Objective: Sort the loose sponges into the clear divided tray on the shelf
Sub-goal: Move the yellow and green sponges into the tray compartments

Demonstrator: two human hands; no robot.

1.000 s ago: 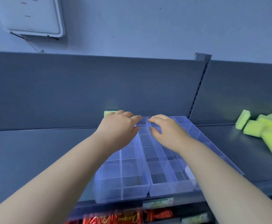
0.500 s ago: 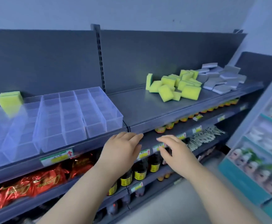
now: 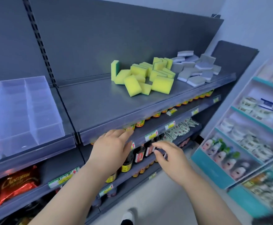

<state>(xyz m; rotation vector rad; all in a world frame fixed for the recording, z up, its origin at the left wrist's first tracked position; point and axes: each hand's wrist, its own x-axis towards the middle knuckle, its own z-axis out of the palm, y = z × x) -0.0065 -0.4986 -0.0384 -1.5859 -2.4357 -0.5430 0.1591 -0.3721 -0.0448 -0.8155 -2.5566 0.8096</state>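
Note:
A loose heap of yellow sponges (image 3: pixel 146 77) with green backs lies on the dark top shelf (image 3: pixel 100 103), right of centre. Beside it to the right sits a heap of grey sponges (image 3: pixel 195 69). The clear divided tray (image 3: pixel 23 109) rests on the same shelf level at the far left, partly cut off by the frame edge. My left hand (image 3: pixel 111 148) hovers just below the shelf's front lip, fingers spread, holding nothing. My right hand (image 3: pixel 171 158) is lower and to the right, in front of the bottle shelf, fingers loosely curled and empty.
Dark sauce bottles (image 3: pixel 139 155) and small packets (image 3: pixel 179 129) fill the shelves below. Red snack bags (image 3: pixel 17 184) lie at lower left. A teal display rack (image 3: pixel 246 143) of packaged goods stands close on the right. My shoe (image 3: pixel 127 216) shows on the pale floor.
The view has swung right from the tray to the sponge heaps. Both hands left the tray, dropped below the shelf edge and moved right, closer to the sponges.

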